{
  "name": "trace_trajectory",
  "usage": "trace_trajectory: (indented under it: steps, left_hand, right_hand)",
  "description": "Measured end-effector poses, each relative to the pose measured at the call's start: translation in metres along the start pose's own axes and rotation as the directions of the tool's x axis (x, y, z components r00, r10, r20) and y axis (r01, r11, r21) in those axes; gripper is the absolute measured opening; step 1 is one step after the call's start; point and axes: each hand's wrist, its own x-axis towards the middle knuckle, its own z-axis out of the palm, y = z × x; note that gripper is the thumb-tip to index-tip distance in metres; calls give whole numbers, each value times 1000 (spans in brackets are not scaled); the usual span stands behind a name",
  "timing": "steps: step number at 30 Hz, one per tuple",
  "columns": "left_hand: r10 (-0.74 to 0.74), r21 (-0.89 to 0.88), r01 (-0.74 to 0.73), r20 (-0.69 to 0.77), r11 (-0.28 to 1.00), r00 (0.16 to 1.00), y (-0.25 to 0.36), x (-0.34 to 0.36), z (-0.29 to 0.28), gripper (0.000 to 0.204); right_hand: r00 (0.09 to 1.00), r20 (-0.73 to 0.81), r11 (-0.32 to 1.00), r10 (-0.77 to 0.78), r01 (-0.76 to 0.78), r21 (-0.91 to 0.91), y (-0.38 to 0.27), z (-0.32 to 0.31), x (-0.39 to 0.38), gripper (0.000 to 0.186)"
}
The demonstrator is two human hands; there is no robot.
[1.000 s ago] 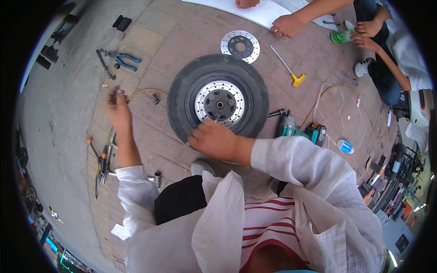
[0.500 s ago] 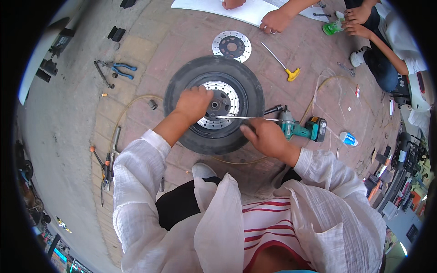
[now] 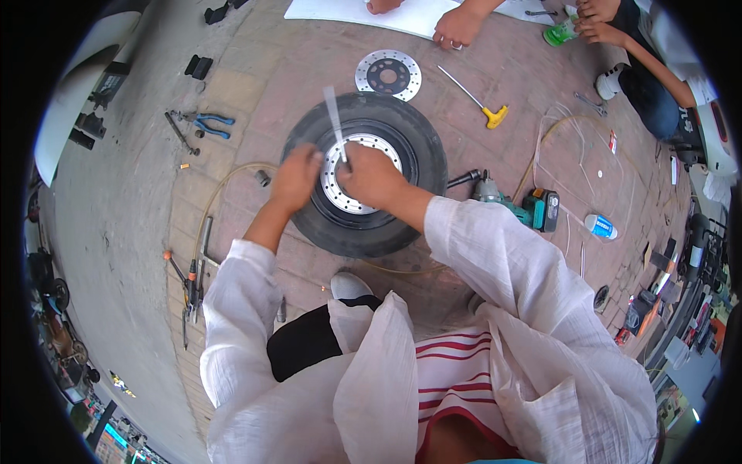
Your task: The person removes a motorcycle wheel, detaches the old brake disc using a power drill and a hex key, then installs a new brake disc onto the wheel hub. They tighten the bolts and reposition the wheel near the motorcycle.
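A wheel with a black tire (image 3: pixel 413 162) lies flat before me, a silver drilled brake disc (image 3: pixel 365 207) mounted at its centre. My right hand (image 3: pixel 369 176) is over the hub, closed round a long metal tool (image 3: pixel 334 112) that points away from me, blurred by motion. My left hand (image 3: pixel 294 178) is at the disc's left side, its curled fingers smeared. Beyond the tire lies a second disc (image 3: pixel 403 67). A green cordless power tool (image 3: pixel 504 207) with a black socket extension lies to the right, beside the tire.
Co-workers' hands (image 3: pixel 456 29) touch a white sheet (image 3: pixel 348 17); another person (image 3: pixel 668 69) crouches at upper right near a green bottle (image 3: pixel 558 35). Around lie blue pliers (image 3: pixel 212 126), a yellow-handled hex key (image 3: pixel 495 116), a white-blue container (image 3: pixel 600 225), loose hose (image 3: pixel 232 176) and tools (image 3: pixel 193 282).
Both hands came onto the wheel. In the last half second the metal tool swung from horizontal to pointing away, my right hand moved up over the hub, and my left hand shifted left.
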Motion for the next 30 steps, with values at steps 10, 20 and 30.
trace_trajectory:
  steps: [10,20,30]
  left_hand:
    - [-703,-854,482,220,197,677,-107,-111,-4,56]
    - [-706,-738,594,231,321,669,-42,-75,35,92]
    - [-589,-666,496,103,558,801,-50,-58,30,77]
  right_hand:
    - [801,406,738,-440,580,-344,-18,-27,-65,40]
    - [980,60,981,191,-193,30,9,15,-70,26]
    - [971,-33,959,-236,227,-171,14,-11,-5,27]
